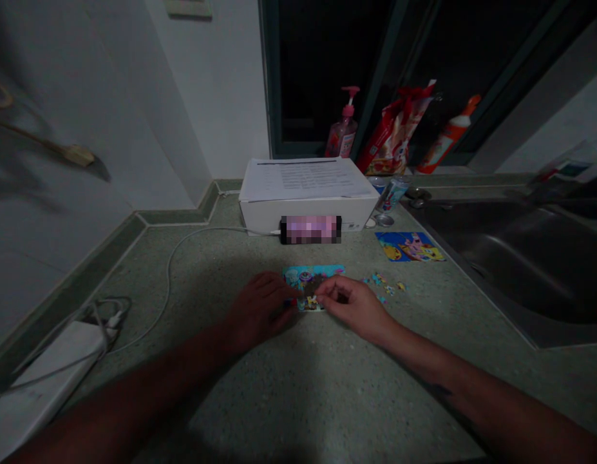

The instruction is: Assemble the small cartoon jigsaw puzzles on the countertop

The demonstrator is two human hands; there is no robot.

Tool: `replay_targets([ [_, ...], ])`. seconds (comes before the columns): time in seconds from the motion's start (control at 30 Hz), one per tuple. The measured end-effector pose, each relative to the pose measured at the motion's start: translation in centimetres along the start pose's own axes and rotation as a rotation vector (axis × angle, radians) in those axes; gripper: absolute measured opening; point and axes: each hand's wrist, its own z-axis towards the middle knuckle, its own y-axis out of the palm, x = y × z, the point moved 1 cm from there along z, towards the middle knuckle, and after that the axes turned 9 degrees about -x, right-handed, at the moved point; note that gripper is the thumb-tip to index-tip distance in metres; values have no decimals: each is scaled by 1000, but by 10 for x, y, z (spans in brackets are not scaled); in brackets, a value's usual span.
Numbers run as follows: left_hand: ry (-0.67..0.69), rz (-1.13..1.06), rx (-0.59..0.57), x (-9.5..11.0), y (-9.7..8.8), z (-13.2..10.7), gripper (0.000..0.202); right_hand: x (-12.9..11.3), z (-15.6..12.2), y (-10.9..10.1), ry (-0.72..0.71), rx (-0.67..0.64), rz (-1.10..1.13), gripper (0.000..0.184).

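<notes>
The jigsaw puzzle, partly filled, lay on the speckled countertop, in front of a phone that stood on its long edge before a white box. The left hand rested at the puzzle's left side, fingers extended and thumb set apart, the grip spread. The right hand was over the puzzle's right side, thumb and forefinger bent close together; whether they met or pinched a piece could not be told. Loose pieces were scattered just to the right of that hand. A cartoon picture card lay flat beyond them, near the sink
</notes>
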Motion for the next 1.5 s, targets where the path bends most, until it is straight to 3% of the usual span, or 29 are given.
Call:
replay_targets([
  [0.57,141,-54,1,8,-1,2,10,-3,-3,8,-3,-107,3,8],
  [0.77,84,-69,18,6,-1,0,11,-3,-3,6,-21,-76,47,15],
  [1.0,32,-50,19,5,-1,-2,12,-6,-6,6,-95,-58,-123,10],
  [1.5,5,-50,2,6,-4,-1,10,-11,-7,5,-157,-34,-167,10],
])
